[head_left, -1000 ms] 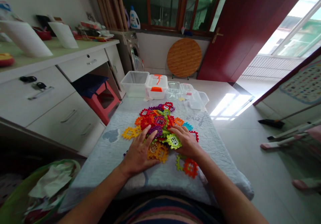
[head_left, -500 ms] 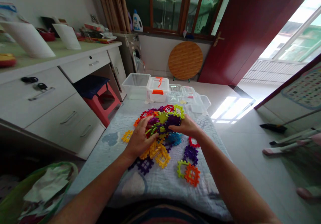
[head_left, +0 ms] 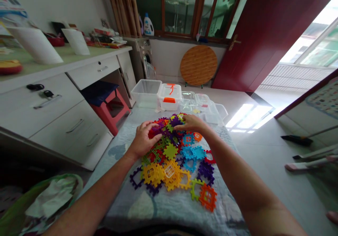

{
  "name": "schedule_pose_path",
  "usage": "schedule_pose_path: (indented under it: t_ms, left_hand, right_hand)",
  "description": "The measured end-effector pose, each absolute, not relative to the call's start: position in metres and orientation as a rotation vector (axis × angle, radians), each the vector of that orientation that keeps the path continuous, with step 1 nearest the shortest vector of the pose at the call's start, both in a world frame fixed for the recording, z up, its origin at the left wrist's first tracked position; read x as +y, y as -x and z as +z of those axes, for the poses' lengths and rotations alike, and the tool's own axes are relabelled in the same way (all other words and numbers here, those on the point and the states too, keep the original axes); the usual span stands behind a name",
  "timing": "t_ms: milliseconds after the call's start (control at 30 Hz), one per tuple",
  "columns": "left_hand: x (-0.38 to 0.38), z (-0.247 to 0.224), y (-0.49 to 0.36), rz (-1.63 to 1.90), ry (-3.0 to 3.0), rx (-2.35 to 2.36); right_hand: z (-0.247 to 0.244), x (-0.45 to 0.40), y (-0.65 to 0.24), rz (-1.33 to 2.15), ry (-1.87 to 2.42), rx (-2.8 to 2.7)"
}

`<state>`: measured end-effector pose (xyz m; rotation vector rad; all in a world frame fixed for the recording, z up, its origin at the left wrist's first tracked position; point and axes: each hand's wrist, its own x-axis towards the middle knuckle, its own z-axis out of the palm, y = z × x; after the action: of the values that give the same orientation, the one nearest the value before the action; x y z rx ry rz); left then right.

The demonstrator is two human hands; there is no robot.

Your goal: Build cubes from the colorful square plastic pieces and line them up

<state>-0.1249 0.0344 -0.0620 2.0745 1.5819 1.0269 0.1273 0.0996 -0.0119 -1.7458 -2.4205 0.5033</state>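
Observation:
A heap of plastic interlocking building blocks with notched edges lies on a cloth-covered table. My left hand (head_left: 144, 139) is cupped at the heap's left side, thumb and fingers apart, touching purple and red blocks. At the upper right, my right hand (head_left: 194, 123) has its thumb and fingers closed at a dark purple block (head_left: 175, 122); some fingertips are hidden. Nearer me lie a lime green block (head_left: 170, 151), yellow blocks (head_left: 169, 172) and light blue blocks (head_left: 188, 153). An orange window block (head_left: 207, 197) lies at the right front, touching a green frame block (head_left: 195, 189).
Behind the heap stand an uncovered clear bin (head_left: 146, 92), a lidded box with orange clips (head_left: 169, 97) and more clear containers (head_left: 188, 100). To the left are a red stool (head_left: 111, 114), white drawers (head_left: 56, 111) and a bin with a green bag (head_left: 71, 190).
The bunch of blocks between my hands has dropped and spread over the heap. More green, blue and yellow blocks now show in front. My left hand has opened and moved slightly left.

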Motion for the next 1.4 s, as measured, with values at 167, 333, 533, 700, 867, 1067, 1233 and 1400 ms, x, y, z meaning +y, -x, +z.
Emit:
schedule_pose_path:
  t_ms: [167,333,533,700,867,1067,1233,1400]
  left_hand:
    - [0.074,-0.053,0.128,0.86,-2.108,1.54]
    - [0.123,-0.051,0.109,0.489,-2.05,1.458]
    - [0.149,-0.059,0.083,0.39,-1.859,1.341]
    - [0.156,-0.058,0.072,0.467,-1.817,1.136]
    - [0.147,-0.05,0.069,0.608,-1.881,1.05]
    - [0.098,-0.027,0.078,0.754,-2.096,0.966]
    - [0.041,-0.021,0.097,0.813,-2.395,1.018]
    - [0.001,-0.032,0.118,0.823,-2.52,1.02]
  right_hand:
    - [-0.026,0.127,-0.139,0.417,1.852,-2.256]
    - [-0.057,0.148,-0.139,0.409,1.806,-2.106]
    - [-0.077,0.143,-0.13,0.778,1.556,-1.999]
    - [-0.072,0.128,-0.128,1.024,1.268,-1.979]
    - [-0.06,0.108,-0.128,1.214,1.085,-1.872]
    - [-0.032,0.071,-0.129,1.295,0.913,-1.866]
    - [-0.03,0.04,-0.152,1.247,1.024,-1.77]
    - [-0.057,0.022,-0.188,0.8,1.389,-1.691]
